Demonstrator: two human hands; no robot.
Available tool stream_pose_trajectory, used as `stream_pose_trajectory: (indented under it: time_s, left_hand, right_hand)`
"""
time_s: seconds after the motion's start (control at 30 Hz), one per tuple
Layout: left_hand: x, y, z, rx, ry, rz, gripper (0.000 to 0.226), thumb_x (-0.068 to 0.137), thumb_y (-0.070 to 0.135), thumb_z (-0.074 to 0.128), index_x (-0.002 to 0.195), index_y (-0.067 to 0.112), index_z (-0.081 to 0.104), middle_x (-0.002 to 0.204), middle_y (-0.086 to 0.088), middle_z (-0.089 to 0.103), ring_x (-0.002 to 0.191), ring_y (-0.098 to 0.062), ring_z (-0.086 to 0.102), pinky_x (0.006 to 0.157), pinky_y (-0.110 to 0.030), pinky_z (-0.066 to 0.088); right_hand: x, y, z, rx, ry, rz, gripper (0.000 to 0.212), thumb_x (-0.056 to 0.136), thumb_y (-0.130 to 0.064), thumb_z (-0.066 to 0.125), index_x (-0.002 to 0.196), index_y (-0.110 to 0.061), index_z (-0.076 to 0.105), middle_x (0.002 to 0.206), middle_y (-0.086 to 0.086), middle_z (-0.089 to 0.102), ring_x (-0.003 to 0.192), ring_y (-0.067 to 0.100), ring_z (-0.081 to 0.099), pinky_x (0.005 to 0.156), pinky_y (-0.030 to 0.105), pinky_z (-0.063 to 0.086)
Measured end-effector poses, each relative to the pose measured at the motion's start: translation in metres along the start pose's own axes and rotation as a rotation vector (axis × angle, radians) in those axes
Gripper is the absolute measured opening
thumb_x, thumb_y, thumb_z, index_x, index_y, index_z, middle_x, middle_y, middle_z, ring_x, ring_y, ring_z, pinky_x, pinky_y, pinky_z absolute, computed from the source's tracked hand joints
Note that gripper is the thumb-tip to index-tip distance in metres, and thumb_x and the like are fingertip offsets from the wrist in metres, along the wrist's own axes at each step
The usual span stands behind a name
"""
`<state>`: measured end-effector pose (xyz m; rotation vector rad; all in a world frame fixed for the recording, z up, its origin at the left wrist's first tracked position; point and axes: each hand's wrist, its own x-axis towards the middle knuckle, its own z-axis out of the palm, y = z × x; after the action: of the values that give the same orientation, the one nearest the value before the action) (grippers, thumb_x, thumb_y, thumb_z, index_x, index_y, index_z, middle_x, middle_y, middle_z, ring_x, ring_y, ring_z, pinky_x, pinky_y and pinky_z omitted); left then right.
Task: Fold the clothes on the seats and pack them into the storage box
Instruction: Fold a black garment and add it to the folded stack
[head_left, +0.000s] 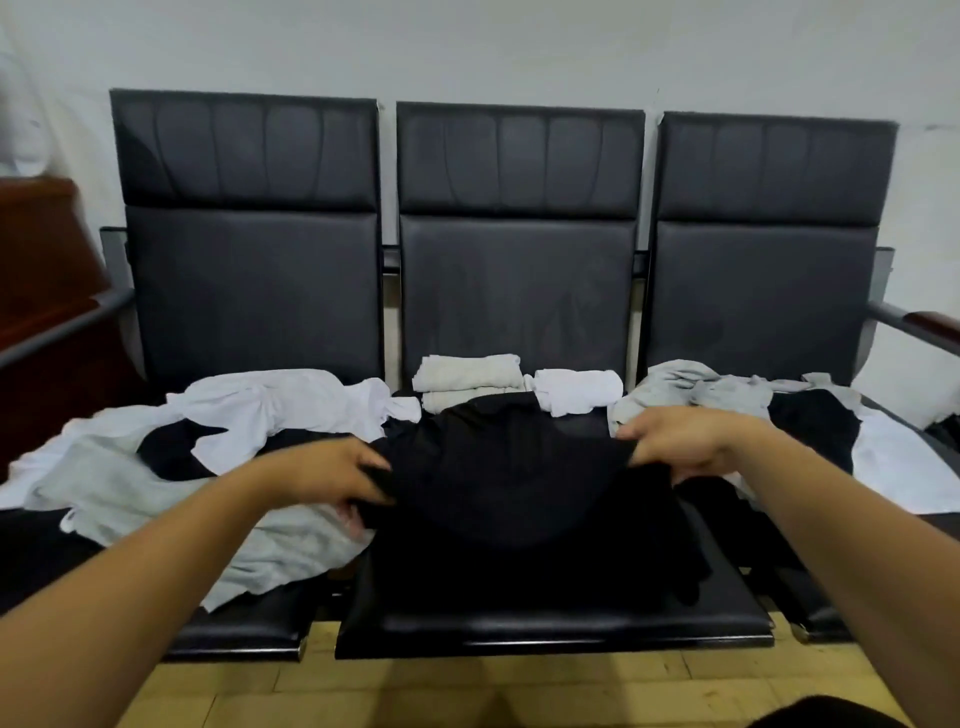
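Grip on black garment (511, 483): left hand (332, 475), right hand (675, 441)

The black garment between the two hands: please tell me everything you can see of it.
The black garment is plain, soft, thin-looking cloth, without visible print. It lies spread on the middle seat, its upper part lifted. The left hand and the right hand each grip one side edge.

black cloth garment (509, 483): spread on middle black leather seat (571, 623), side edges raised | folded beige cloth stack (467, 382), folded white cloth (576, 389): just behind
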<state>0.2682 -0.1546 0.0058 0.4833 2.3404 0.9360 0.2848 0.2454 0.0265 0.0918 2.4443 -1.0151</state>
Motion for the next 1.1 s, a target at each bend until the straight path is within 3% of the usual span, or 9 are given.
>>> stream_pose_trajectory:
  time_s: [0.1,0.2,0.33,0.47,0.63,0.73,0.87,0.97,1.1]
  left_hand:
    - [0.005,-0.022,0.015,0.228,-0.273,-0.092,0.036,0.085,0.017,0.078,0.116,0.032,0.068,0.105,0.003,0.071,0.082,0.001,0.068,0.081,-0.025,0.055]
    - [0.017,-0.036,0.02,0.173,-0.396,-0.163,0.044,0.091,0.007,0.067,0.129,0.029,0.059,0.119,0.002,0.062,0.083,0.003,0.065,0.08,-0.021,0.053]
    - [0.046,-0.042,0.021,0.208,0.042,-0.02,0.025,0.093,0.008,0.062,0.106,0.028,0.068,0.109,0.002,0.07,0.094,-0.009,0.067,0.083,-0.02,0.054]
    - [0.091,-0.046,0.019,0.19,0.506,-0.101,0.015,0.092,0.019,0.063,0.106,0.021,0.066,0.107,0.002,0.068,0.085,-0.007,0.061,0.07,-0.017,0.044]
    - [0.139,-0.061,0.028,0.137,0.572,-0.188,0.051,0.092,0.038,0.065,0.135,0.012,0.052,0.133,-0.008,0.055,0.12,-0.024,0.055,0.091,-0.028,0.042]
    - [0.155,-0.066,0.029,0.072,0.596,-0.23,0.063,0.088,0.042,0.071,0.134,0.006,0.047,0.123,-0.007,0.057,0.115,-0.024,0.056,0.087,-0.028,0.043]
    - [0.168,-0.073,0.025,0.091,0.567,-0.279,0.046,0.084,0.038,0.075,0.109,0.002,0.059,0.096,-0.004,0.063,0.096,-0.025,0.063,0.072,-0.029,0.045]
    - [0.168,-0.063,0.026,0.177,0.608,-0.246,0.027,0.093,0.032,0.065,0.099,0.006,0.064,0.089,-0.005,0.066,0.078,-0.017,0.06,0.059,-0.022,0.039]
    - [0.16,-0.055,0.026,-0.26,0.643,-0.189,0.02,0.102,0.026,0.05,0.115,0.016,0.06,0.103,0.0,0.065,0.091,-0.016,0.061,0.079,-0.03,0.048]
  right_hand:
    - [0.007,0.019,0.01,0.062,-0.263,0.128,0.036,0.084,-0.005,0.076,0.118,-0.005,0.065,0.102,0.018,0.064,0.079,0.022,0.064,0.078,0.033,0.056]
    - [0.024,0.029,0.024,0.19,-0.103,0.113,0.031,0.091,-0.015,0.072,0.118,-0.003,0.063,0.111,0.02,0.069,0.092,0.026,0.07,0.096,0.043,0.056]
    - [0.061,0.031,0.045,0.349,0.425,0.121,0.064,0.099,-0.058,0.046,0.123,0.0,0.057,0.115,0.018,0.064,0.111,0.036,0.065,0.1,0.043,0.053]
    - [0.103,0.043,0.055,0.151,0.495,0.253,0.112,0.08,-0.09,0.025,0.146,-0.002,0.044,0.149,0.024,0.043,0.137,0.04,0.042,0.116,0.048,0.033]
    - [0.13,0.07,0.057,-0.179,0.562,0.349,0.073,0.092,-0.048,0.063,0.143,-0.002,0.037,0.146,0.027,0.035,0.134,0.046,0.038,0.109,0.048,0.039]
    - [0.142,0.079,0.054,-0.27,0.612,0.348,0.062,0.089,-0.033,0.07,0.132,0.001,0.043,0.137,0.027,0.043,0.126,0.044,0.043,0.102,0.045,0.041]
    - [0.153,0.082,0.045,-0.032,0.583,0.375,0.039,0.083,-0.021,0.078,0.104,0.002,0.055,0.105,0.021,0.061,0.094,0.035,0.059,0.074,0.035,0.048]
    - [0.156,0.082,0.043,0.084,0.546,0.394,0.028,0.084,-0.015,0.078,0.093,0.0,0.056,0.093,0.019,0.061,0.088,0.034,0.062,0.071,0.034,0.048]
    - [0.15,0.076,0.045,0.408,0.572,0.261,0.008,0.092,-0.012,0.068,0.091,-0.006,0.063,0.095,0.016,0.066,0.079,0.026,0.062,0.071,0.033,0.052]
